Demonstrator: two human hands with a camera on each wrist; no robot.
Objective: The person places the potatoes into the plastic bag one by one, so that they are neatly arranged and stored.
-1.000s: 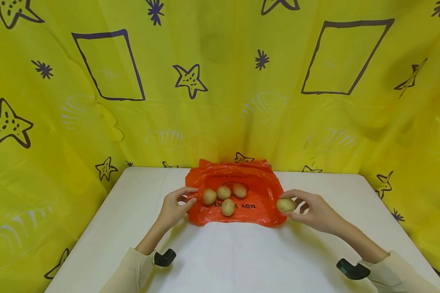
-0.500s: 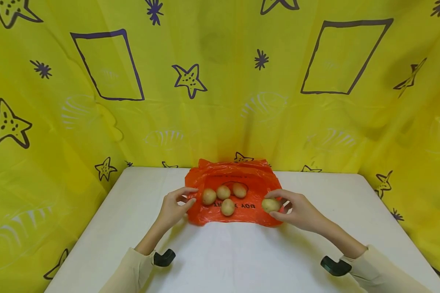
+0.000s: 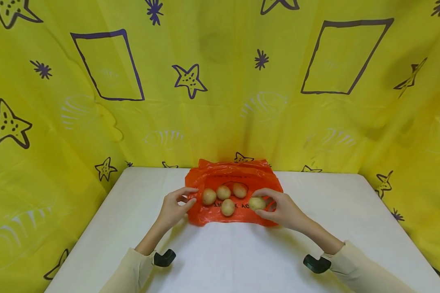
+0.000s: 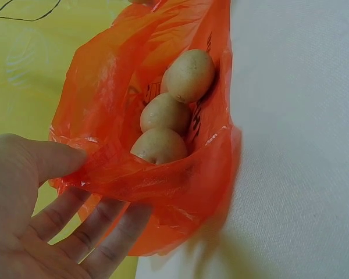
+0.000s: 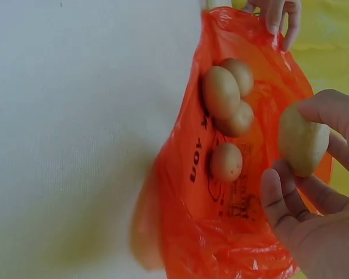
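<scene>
A red plastic bag (image 3: 267, 181) with dark print lies open toward me at the far side of the table. Several pale brown potatoes (image 3: 227, 207) sit together in its left half; the left wrist view shows these potatoes (image 4: 191, 76) stacked in a line. My left hand (image 3: 174, 206) holds the bag's left edge, thumb on the inner side and fingers behind the film. Between the thumb and fingers of my right hand (image 3: 284, 207) is another potato (image 3: 257, 203), held over the bag's right half. In the right wrist view this potato (image 5: 302, 139) looks yellowish and smooth.
The bag rests on a white-covered table (image 3: 227, 260). Yellow curtain (image 3: 220, 122) with star drawings stands right behind the bag and along both sides. A dark wrist device (image 3: 165, 258) sits at the left cuff, another device (image 3: 317, 263) at the right.
My right hand has carried its potato leftward, from the bag's right edge to over its inside. The left hand, the bag and the other potatoes have stayed put.
</scene>
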